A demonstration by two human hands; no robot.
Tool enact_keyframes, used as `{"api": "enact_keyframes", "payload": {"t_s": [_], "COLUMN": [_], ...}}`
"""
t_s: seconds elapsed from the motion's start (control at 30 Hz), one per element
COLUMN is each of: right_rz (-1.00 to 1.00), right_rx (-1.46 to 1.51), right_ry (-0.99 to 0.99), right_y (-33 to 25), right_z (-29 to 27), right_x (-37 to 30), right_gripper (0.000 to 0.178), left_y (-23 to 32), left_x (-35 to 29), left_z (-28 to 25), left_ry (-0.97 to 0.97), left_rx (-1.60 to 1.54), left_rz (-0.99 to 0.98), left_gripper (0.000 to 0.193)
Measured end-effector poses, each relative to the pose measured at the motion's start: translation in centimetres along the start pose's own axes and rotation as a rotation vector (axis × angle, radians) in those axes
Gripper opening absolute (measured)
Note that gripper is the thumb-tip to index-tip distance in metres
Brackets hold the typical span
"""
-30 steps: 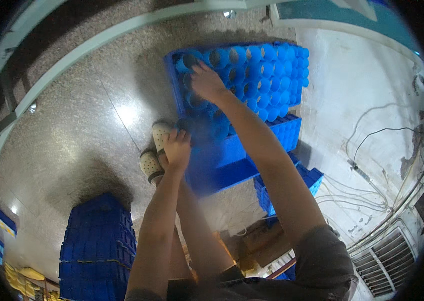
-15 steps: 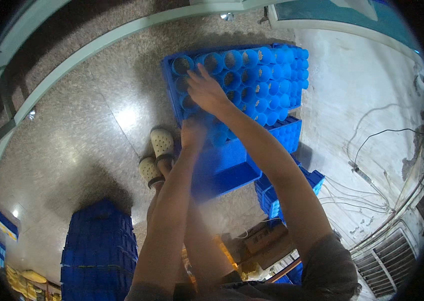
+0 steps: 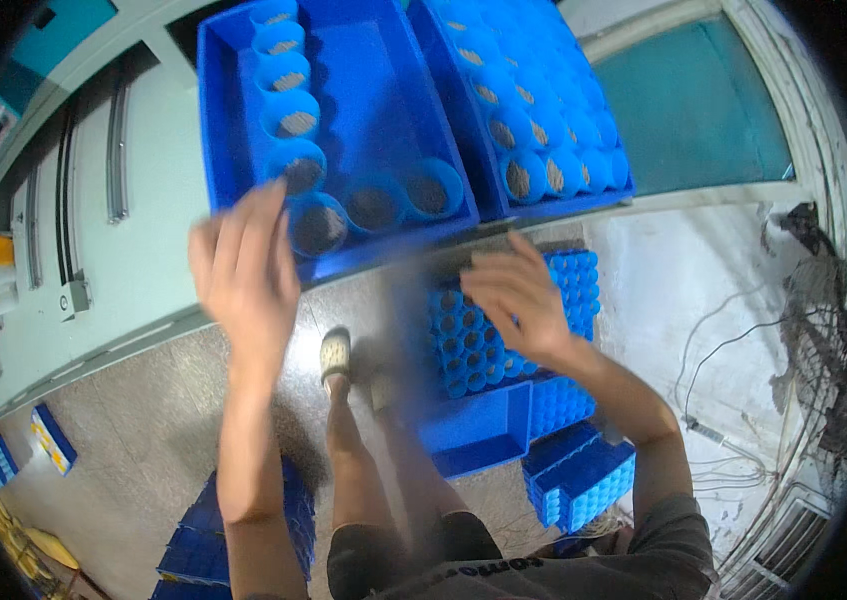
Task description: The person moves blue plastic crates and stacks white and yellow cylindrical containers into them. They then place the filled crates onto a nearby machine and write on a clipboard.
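Note:
My left hand [image 3: 245,265] is over the near left corner of a blue tray [image 3: 226,130] on the table, fingers stretched out and somewhat blurred, with nothing visible in it. Closest to its fingertips is a light blue cup [image 3: 318,228] filled with small greyish pieces. More such cups make a line up the tray's left side, and two, one of them a dark-filled cup [image 3: 430,190], stand along its near edge. My right hand [image 3: 521,305] hovers before the table edge with fingers apart, also without anything visible in it.
A second blue tray [image 3: 473,150] packed with filled cups stands to the right on the table [image 3: 143,290]. Lower, on the floor, are a cup-filled crate [image 3: 578,290], a blue tray [image 3: 478,430] and stacked crates [image 3: 598,480]. Cables [image 3: 733,440] run along the right wall.
Both hands have left the cups in the floor crate and come up to the table. The view has shifted, bringing the two table trays into sight.

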State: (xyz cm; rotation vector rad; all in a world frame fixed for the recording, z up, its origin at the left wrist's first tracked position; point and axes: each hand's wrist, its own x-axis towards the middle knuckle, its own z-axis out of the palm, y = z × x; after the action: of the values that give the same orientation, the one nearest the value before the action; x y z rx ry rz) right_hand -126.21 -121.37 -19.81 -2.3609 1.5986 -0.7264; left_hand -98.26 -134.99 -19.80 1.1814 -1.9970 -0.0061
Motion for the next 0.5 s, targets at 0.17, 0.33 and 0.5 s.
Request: {"api": "enact_keyframes", "payload": {"t_s": [0.17, 0.33, 0.5], "right_rz": [-0.099, -0.230, -0.129], "right_rx": [-0.079, -0.490, -0.652], "right_ry": [0.222, -0.156, -0.642], "right_y": [4.0, 6.6, 5.2], "right_z": [1.7, 6.0, 9.1], "right_x": [20.7, 35.7, 41.3], "right_gripper": [0.019, 0.026, 0.017], "left_y": [-3.8, -5.3, -3.6], "left_x": [8.4, 10.4, 11.0], "left_z": [5.2, 6.3, -0.5], "left_ry": [-0.415, -0.536, -0.340], "left_rx": [0.230, 0.229, 0.062], "left_rz": [0.207, 0.271, 0.222], "left_gripper": [0.018, 0.006, 0.010]}}
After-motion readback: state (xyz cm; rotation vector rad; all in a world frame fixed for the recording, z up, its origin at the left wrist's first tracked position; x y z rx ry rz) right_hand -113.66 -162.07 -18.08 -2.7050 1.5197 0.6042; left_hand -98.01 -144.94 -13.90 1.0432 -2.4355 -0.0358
